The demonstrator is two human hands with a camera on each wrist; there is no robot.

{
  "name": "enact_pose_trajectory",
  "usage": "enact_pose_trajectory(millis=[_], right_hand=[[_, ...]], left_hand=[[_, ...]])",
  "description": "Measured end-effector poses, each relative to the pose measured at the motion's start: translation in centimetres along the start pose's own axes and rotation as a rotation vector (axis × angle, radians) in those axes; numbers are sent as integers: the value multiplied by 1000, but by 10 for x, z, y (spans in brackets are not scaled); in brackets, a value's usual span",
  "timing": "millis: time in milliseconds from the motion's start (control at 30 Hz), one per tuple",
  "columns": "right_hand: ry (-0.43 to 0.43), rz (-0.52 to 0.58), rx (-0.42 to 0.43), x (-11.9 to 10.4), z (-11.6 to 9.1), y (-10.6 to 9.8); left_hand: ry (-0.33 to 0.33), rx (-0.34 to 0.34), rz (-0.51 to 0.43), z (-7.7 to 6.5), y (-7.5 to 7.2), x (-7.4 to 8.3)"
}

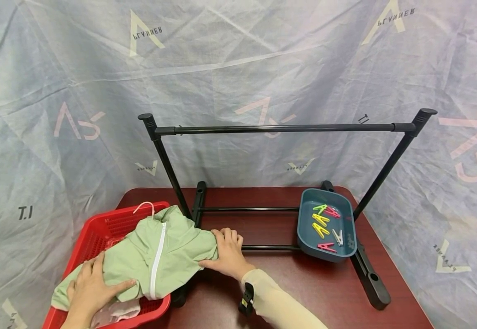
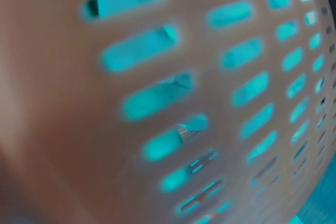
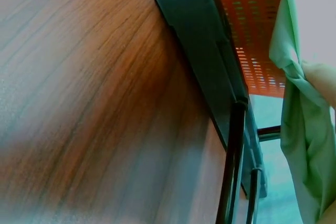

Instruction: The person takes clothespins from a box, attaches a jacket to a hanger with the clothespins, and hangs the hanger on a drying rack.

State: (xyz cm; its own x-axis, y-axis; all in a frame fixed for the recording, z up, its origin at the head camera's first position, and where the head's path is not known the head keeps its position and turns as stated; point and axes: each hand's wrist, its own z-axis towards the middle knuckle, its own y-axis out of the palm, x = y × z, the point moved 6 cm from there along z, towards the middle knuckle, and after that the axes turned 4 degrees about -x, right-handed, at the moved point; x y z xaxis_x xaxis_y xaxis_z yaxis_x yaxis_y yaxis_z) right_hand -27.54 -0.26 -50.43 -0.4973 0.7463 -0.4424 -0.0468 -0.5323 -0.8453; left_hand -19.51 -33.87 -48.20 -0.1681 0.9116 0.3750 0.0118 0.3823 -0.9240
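A light green hooded jacket (image 1: 137,260) with a white zipper (image 1: 158,258) lies over the red basket (image 1: 94,228) and past its right side. From its neck sticks the hook of a pink hanger (image 1: 145,204). My left hand (image 1: 90,285) rests on the jacket's left part, fingers extended over the cloth and thumb spread toward the zipper. With fingers and thumb my right hand (image 1: 228,256) grips the jacket's right end; the right wrist view shows the green cloth (image 3: 299,129) bunched at the thumb. Only the basket's slotted wall (image 2: 210,98) fills the left wrist view.
A black rack (image 1: 283,129) with a high crossbar stands on the dark red table (image 1: 279,278). On its right, a blue bin (image 1: 304,228) holds several coloured clothespins (image 1: 320,219). Pale cloth (image 1: 119,311) shows inside the basket, below the jacket.
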Motion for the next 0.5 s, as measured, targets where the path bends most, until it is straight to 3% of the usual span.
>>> enact_pose_trajectory(millis=[500], right_hand=[[0,41,57,-4,-4,-4]], left_hand=[[23,117,23,-3,-5,3]])
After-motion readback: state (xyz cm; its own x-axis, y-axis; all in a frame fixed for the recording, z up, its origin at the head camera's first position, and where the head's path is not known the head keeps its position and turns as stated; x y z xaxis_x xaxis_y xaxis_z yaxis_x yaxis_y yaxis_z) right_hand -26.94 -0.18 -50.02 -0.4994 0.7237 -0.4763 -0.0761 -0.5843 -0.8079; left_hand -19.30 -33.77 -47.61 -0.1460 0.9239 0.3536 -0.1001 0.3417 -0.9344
